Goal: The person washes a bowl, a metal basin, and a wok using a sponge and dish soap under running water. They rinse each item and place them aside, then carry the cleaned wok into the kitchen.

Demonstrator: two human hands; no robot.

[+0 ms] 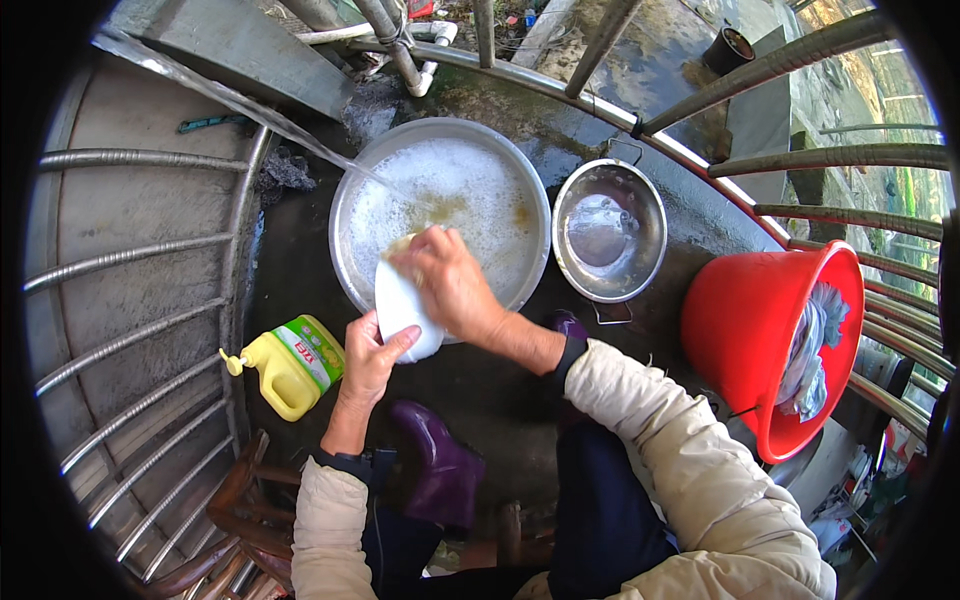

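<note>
My left hand (369,355) grips a white bowl (405,311) by its near side, thumb across it, and holds it tilted over the near rim of a wide metal basin (534,281). Against the bowl's far side my right hand (450,281) presses a yellowish scrubber (395,247), partly hidden by the fingers and blurred. White suds (465,172) cover the water in the basin, with brownish patches in the middle. A stream of water (262,116) runs into the suds from the upper left.
A smaller two-handled metal pan (604,232) stands right of the basin. A yellow pump jug (296,367) of detergent is at the left. On the right a red bucket (731,330) holds cloths or plastic. Metal railings (131,255) border both sides. Purple boots (442,469) are below.
</note>
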